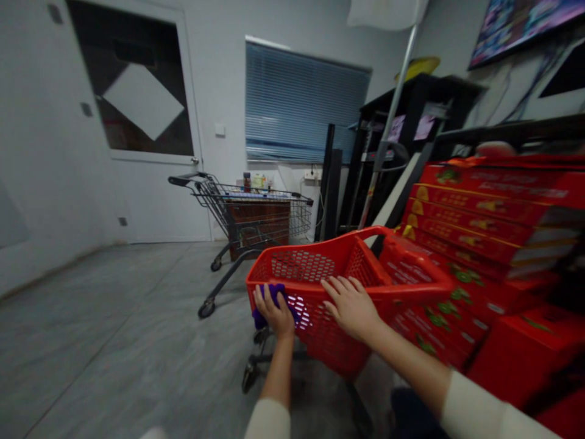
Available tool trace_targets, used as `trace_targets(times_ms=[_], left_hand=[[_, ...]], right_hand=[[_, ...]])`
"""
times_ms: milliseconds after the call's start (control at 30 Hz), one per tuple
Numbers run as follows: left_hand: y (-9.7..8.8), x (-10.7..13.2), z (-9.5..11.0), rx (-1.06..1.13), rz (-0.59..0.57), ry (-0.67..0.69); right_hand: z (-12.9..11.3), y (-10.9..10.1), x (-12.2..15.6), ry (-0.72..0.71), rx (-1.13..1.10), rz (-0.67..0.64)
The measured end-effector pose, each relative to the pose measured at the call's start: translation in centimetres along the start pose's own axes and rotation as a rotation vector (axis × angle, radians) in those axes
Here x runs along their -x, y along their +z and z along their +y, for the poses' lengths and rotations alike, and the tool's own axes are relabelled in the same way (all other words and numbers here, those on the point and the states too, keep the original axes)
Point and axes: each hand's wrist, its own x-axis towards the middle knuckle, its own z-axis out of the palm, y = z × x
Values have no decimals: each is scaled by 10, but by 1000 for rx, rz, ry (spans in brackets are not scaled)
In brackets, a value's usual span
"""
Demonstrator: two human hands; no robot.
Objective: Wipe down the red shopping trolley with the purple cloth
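A red plastic shopping cart (402, 294) with perforated walls stands in front of me. My left hand (276, 314) presses a purple cloth (261, 320) against the outer wall near the far left corner of its basket. The cloth is bunched beneath the palm, and part of it shows around the fingers. Further right, my right hand (351, 308) holds the basket's top rim, its fingers over the edge and the thumb against the outer wall. Under the basket, a caster wheel (250, 375) and dark frame bars show.
Behind stands a grey wire shopping cart (256, 210), with a brown cabinet (258, 219) beyond. Red printed boxes (479, 213) are stacked at the right. A metal pole (393, 116) rises near a black shelf. A white door (155, 195) is at the left.
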Motion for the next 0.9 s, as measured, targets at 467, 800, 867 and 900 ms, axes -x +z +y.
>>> trace_targets(times_ms=[467,800,867,900], left_hand=[[9,45,29,163,-222,244],[7,81,46,340,-241,298],[6,103,51,365,-302,483],[6,110,53,369,-320,571]], right_hand=[[14,-9,13,-41,-34,38],[14,-5,15,-78,59,105],[16,-5,15,-100,77,111],[18,-5,16,-115,86,112]])
